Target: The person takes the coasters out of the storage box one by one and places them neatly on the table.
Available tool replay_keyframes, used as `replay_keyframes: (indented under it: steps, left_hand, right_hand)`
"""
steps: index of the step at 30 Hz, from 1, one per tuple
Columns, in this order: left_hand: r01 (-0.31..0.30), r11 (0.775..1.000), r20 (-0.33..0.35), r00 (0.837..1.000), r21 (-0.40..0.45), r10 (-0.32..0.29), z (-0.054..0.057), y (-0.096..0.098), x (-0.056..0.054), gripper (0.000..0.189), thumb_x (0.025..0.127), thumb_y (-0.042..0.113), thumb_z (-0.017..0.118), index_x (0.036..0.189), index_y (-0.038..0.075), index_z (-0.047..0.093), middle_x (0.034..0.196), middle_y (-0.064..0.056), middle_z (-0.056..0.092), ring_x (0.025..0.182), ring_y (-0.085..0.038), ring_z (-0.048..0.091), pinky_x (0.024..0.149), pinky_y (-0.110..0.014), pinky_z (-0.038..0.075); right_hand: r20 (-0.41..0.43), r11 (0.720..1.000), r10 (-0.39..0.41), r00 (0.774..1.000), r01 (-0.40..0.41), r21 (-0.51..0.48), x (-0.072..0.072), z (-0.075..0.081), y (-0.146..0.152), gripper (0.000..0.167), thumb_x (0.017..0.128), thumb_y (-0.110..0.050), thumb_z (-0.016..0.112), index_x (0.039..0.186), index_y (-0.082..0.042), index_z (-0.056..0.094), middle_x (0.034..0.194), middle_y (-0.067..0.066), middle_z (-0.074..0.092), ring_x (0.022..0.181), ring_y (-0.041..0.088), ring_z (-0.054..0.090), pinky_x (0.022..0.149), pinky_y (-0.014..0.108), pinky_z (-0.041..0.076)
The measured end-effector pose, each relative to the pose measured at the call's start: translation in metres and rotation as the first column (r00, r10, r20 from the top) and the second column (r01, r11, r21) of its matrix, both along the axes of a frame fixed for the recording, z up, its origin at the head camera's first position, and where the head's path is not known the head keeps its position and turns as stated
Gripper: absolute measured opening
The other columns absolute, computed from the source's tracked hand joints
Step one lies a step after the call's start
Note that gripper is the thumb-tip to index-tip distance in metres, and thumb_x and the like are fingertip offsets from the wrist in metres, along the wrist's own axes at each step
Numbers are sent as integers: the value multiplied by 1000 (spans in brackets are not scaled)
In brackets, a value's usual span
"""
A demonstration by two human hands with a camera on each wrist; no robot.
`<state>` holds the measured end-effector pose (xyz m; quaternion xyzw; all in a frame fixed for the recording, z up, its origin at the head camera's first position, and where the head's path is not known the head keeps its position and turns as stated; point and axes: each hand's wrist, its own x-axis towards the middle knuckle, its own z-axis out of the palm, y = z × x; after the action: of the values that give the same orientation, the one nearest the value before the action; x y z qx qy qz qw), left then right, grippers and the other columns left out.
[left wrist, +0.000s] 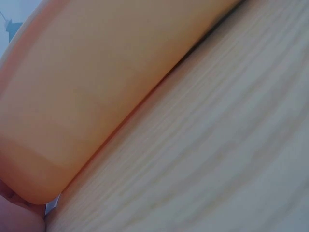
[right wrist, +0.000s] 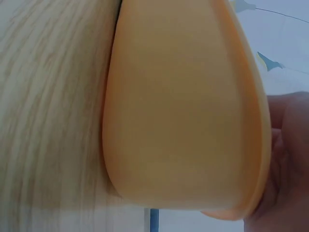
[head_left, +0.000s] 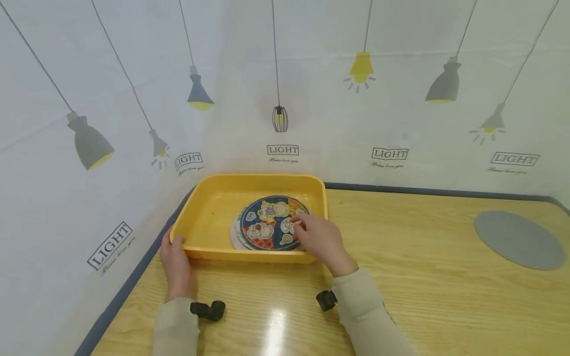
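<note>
A yellow tray (head_left: 209, 212) with raised walls sits on the table near the left corner. Inside it lies a dark blue round disc (head_left: 276, 225) printed with cartoon figures and food, overlapping a paler round piece (head_left: 236, 235) beneath. My left hand (head_left: 176, 262) grips the tray's front left corner, thumb over the rim. My right hand (head_left: 322, 242) reaches over the front right corner, its bent fingers at the right part of the blue disc; I cannot tell whether they pinch it. In the right wrist view, the tray wall (right wrist: 183, 111) stands beside the right hand (right wrist: 289, 159).
A grey oval mat (head_left: 518, 240) lies on the wooden table (head_left: 409, 282) at the right. Behind and to the left rises a white covering (head_left: 329, 99) printed with hanging lamps. A dark border (head_left: 133, 277) runs along the table's left and back edges.
</note>
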<state>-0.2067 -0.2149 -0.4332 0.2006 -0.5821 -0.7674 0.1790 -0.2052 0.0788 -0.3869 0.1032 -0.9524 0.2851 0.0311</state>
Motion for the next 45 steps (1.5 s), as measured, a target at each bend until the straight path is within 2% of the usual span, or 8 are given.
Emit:
replay_keyframes:
  steps: [8, 15, 20, 24, 29, 36, 41, 45]
  left_hand:
    - [-19, 999, 14, 1000, -50, 20, 4, 1, 1, 48, 87, 12, 35, 135, 16, 38, 133, -2, 38, 113, -19, 42, 91, -29, 32]
    - [-30, 999, 6, 1000, -32, 30, 3, 2, 1, 48, 86, 10, 34, 133, 16, 39, 130, -1, 39, 111, -19, 43, 89, -27, 34]
    - [-28, 999, 10, 1000, -32, 28, 4, 2, 1, 48, 86, 10, 34, 134, 17, 39, 131, -1, 39, 112, -18, 42, 92, -29, 33]
    - [-23, 999, 16, 1000, -29, 24, 4, 3, 1, 48, 87, 11, 34, 134, 18, 38, 131, 0, 38, 113, -18, 41, 93, -31, 32]
    - [-18, 1000, 9, 1000, 8, 18, 3, 1, 0, 47, 87, 11, 34, 134, 18, 38, 131, 0, 37, 114, -19, 41, 94, -31, 32]
    - [-24, 1000, 20, 1000, -17, 24, 2, 0, 0, 47, 86, 12, 35, 133, 18, 40, 130, 1, 39, 112, -19, 42, 91, -28, 33]
    - [-22, 999, 20, 1000, -23, 23, 2, 0, 0, 47, 86, 12, 35, 133, 18, 40, 130, 1, 39, 111, -19, 42, 91, -29, 33]
    - [-19, 1000, 14, 1000, -22, 19, 2, 1, 0, 46, 87, 11, 34, 132, 16, 40, 130, 0, 40, 112, -19, 42, 93, -30, 32]
  right_hand:
    - [-227, 963, -46, 973, 104, 250, 1, -11, -12, 20, 86, -27, 48, 95, -22, 65, 46, -8, 41, 38, 11, 36, 34, 28, 28]
    - [-254, 943, -43, 966, 123, 308, 4, -11, -17, 22, 87, -29, 45, 85, -19, 65, 52, -6, 48, 43, 13, 41, 35, 32, 28]
    - [-272, 935, -33, 962, 126, 331, 10, -7, -19, 33, 89, -30, 42, 60, -18, 49, 44, -3, 40, 41, 16, 39, 34, 34, 27]
    - [-271, 924, -18, 962, 120, 364, 13, -8, -19, 36, 91, -32, 39, 58, -18, 45, 44, -2, 37, 40, 15, 37, 33, 33, 27]
    - [-267, 917, -40, 963, 141, 373, 13, -12, -22, 37, 91, -33, 38, 60, -17, 50, 46, -1, 38, 40, 16, 38, 33, 33, 28]
    - [-217, 919, -94, 972, 169, 357, 13, -11, -25, 38, 89, -35, 42, 60, -16, 57, 49, 1, 46, 47, 21, 44, 34, 36, 30]
    - [-263, 933, -112, 958, 193, 304, 13, -10, -25, 36, 88, -32, 43, 61, -14, 59, 50, 2, 47, 47, 19, 43, 34, 33, 30]
    - [-301, 949, -105, 948, 187, 255, 14, -7, -23, 27, 87, -28, 47, 71, -14, 64, 52, 0, 48, 42, 16, 39, 33, 31, 28]
